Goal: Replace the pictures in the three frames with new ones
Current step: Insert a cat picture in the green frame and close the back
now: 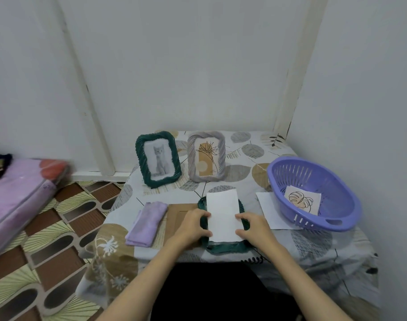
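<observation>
View: head-worn, wide-angle.
Facing: forward and down, over the near edge of the table (262, 144).
Range: close; far edge against the wall.

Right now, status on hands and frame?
Both hands pinching white paper over flat green frame. Two frames standing behind. Nothing blocking.

Matt white paper (223, 216) on a ribbed green frame (223, 247) — slotted glossy plastic basket (313, 193), soft cloth (146, 223).
</observation>
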Available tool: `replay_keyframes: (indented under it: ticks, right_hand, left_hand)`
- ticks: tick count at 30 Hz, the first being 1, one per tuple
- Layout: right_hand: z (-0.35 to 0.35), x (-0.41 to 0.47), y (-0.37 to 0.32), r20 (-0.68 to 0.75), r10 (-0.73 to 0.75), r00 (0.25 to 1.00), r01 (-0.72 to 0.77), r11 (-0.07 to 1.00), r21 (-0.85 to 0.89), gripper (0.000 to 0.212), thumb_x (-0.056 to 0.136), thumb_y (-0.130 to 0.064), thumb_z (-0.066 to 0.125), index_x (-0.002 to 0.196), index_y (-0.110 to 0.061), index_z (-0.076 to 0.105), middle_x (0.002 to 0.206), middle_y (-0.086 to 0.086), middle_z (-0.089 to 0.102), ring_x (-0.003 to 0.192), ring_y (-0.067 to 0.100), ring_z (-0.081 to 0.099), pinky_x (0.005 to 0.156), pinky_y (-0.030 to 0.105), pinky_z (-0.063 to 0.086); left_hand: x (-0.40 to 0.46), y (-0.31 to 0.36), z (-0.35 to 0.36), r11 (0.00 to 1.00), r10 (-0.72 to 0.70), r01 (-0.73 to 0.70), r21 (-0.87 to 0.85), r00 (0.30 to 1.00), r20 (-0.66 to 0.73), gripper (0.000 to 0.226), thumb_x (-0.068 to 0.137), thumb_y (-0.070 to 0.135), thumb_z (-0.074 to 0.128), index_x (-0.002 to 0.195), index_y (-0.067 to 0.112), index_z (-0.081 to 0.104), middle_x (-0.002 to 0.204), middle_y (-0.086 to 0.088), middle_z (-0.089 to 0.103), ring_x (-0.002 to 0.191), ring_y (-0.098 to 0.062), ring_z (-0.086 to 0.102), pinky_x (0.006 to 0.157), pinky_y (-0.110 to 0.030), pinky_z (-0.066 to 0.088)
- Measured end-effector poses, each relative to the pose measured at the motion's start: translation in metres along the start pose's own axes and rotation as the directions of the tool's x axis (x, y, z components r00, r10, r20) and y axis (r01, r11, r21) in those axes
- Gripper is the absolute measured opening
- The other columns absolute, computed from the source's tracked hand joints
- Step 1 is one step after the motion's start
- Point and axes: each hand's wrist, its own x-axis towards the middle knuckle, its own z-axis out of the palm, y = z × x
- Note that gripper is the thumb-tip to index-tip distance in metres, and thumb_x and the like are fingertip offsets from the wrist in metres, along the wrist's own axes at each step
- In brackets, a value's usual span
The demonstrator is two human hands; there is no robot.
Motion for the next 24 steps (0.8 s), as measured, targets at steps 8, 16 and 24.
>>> replay_keyframes:
  ticks: [8, 16, 24]
  right_hand:
    - [-0.003, 0.003, 0.004, 0.059, -0.026, 0.998, 0.026, 1.0, -0.008, 0.051, 0.071, -0.013, 0.073, 0.12, -0.01, 0.059, 0.127, 0.002, 0.053, 0.117, 0.019, 0.051, 0.093, 0.022, 0.038]
    - [-0.015, 0.006, 0.006, 0.144, -0.056, 0.988, 0.054, 0.998, 0.014, 0.043, 0.076, -0.015, 0.073, 0.118, -0.012, 0.061, 0.141, 0.001, 0.044, 0.1, 0.014, 0.047, 0.085, 0.019, 0.034]
    - [-0.023, 0.014, 0.01, 0.247, -0.03, 0.969, 0.023, 0.999, 0.03, 0.051, 0.071, -0.018, 0.078, 0.12, -0.015, 0.061, 0.139, -0.001, 0.048, 0.092, 0.013, 0.047, 0.081, 0.024, 0.037]
  left_hand:
    - [0.0, -0.002, -0.007, 0.997, 0.019, -0.024, 0.069, 0.997, 0.077, 0.059, 0.067, 0.02, 0.08, 0.12, 0.01, 0.056, 0.125, -0.007, 0.054, 0.118, -0.02, 0.047, 0.092, -0.019, 0.033]
    - [0.004, -0.006, -0.011, 0.965, 0.058, -0.096, 0.245, 0.986, 0.159, 0.071, 0.069, 0.031, 0.078, 0.132, 0.014, 0.049, 0.149, -0.003, 0.033, 0.137, -0.022, 0.028, 0.112, -0.027, 0.018]
    - [0.004, -0.012, -0.005, 0.97, 0.057, -0.098, 0.222, 0.981, 0.185, 0.067, 0.072, 0.037, 0.075, 0.132, 0.018, 0.049, 0.15, 0.0, 0.034, 0.137, -0.02, 0.028, 0.114, -0.029, 0.019]
